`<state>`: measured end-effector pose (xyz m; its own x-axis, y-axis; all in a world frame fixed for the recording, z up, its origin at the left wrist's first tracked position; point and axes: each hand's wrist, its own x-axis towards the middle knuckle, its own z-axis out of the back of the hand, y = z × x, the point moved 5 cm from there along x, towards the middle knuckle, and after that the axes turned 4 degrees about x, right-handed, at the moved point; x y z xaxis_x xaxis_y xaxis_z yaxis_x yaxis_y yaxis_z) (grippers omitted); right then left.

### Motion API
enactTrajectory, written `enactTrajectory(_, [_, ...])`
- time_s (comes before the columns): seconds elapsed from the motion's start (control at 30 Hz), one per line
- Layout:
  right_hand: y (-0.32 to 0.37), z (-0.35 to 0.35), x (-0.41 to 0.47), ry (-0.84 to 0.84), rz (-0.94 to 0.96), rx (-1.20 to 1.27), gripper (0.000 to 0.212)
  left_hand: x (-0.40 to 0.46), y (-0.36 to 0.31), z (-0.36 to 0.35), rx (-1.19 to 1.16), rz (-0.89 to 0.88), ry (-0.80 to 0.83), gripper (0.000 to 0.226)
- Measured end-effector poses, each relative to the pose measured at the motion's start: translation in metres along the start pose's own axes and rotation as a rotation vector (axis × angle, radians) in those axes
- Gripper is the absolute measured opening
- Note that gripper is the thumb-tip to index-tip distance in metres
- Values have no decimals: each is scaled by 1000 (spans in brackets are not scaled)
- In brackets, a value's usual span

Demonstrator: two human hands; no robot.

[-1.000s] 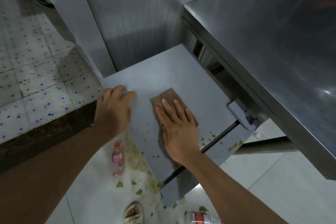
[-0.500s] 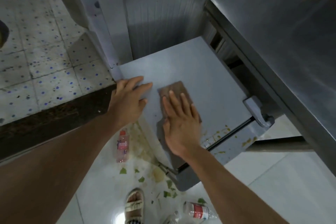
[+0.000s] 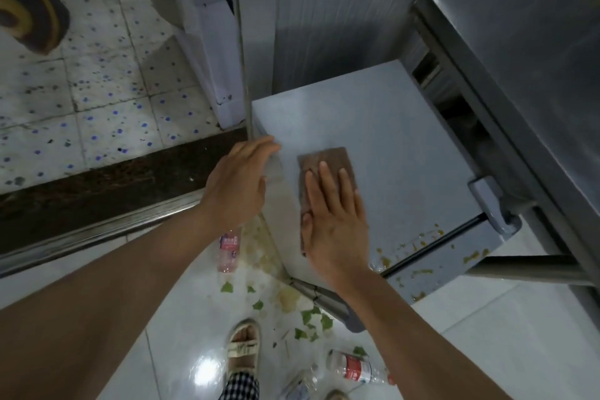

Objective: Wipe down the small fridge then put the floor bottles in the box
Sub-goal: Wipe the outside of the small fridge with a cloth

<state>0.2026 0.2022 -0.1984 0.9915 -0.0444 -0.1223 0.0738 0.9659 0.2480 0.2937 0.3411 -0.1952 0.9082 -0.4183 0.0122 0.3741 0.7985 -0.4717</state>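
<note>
The small grey fridge (image 3: 396, 146) stands low under a steel table, seen from above. My right hand (image 3: 334, 217) lies flat on a brown cloth (image 3: 328, 161) pressed to the fridge top, fingers spread. My left hand (image 3: 238, 183) rests on the fridge's left top edge, fingers loosely extended, holding nothing. Yellowish spills dot the fridge's front edge (image 3: 422, 237). One plastic bottle with a pink label (image 3: 229, 248) lies on the floor below my left wrist. A second bottle with a red label (image 3: 352, 367) lies near my foot.
A steel table (image 3: 526, 52) overhangs the fridge on the right, its leg (image 3: 526, 266) crossing low. Green leaf scraps and stains (image 3: 292, 305) litter the white floor. My sandalled foot (image 3: 243, 343) is at the bottom. A dark threshold (image 3: 107, 191) separates speckled tiles on the left.
The view has swung left and down. My right hand and the cloth have slid further up the fridge top, away from the spills. My left hand stays on the left edge.
</note>
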Motion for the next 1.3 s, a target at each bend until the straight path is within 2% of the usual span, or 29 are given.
enactTrajectory(0.1, [24, -9, 30, 19, 61, -11, 60, -5, 6, 7, -18, 78, -45, 65])
enactTrajectory(0.27, [33, -11, 62, 78, 88, -82, 72, -15, 3, 19, 20, 64, -51, 63])
enactTrajectory(0.4, [21, -8, 12, 132, 115, -67, 69, -25, -11, 21, 36, 71, -28, 65])
enactTrajectory(0.53, [-1, 0, -58, 66, 114, -63, 69, -30, -38, 13, 36, 26, -15, 66])
enactTrajectory(0.6, [-10, 0, -69, 85, 135, -27, 70, -30, -50, 5, 49, 10, -5, 66])
enactTrajectory(0.67, [-22, 2, -61, 97, 177, 16, 63, -28, -62, -2, 47, -16, -10, 65])
enactTrajectory(0.73, [-51, 9, -43, 93, 122, 15, 57, -26, -74, -8, 29, -53, -24, 63])
enactTrajectory(0.83, [-125, 30, -18, 61, -74, -92, 60, -23, -88, -18, 41, -86, -4, 61])
enactTrajectory(0.97, [-185, 52, 0, 37, -220, -128, 60, -23, -93, -30, 135, -49, 42, 55])
enactTrajectory(1.07, [-159, 42, -11, 4, -279, -56, 60, -22, -94, -34, 197, -9, 77, 55])
enactTrajectory(1.2, [-102, 28, -70, -62, -81, 34, 57, -11, -114, -42, 181, -39, 78, 54])
enactTrajectory(1.3, [-125, 31, -73, -47, -66, -34, 56, -1, -138, -57, 194, -90, 126, 56])
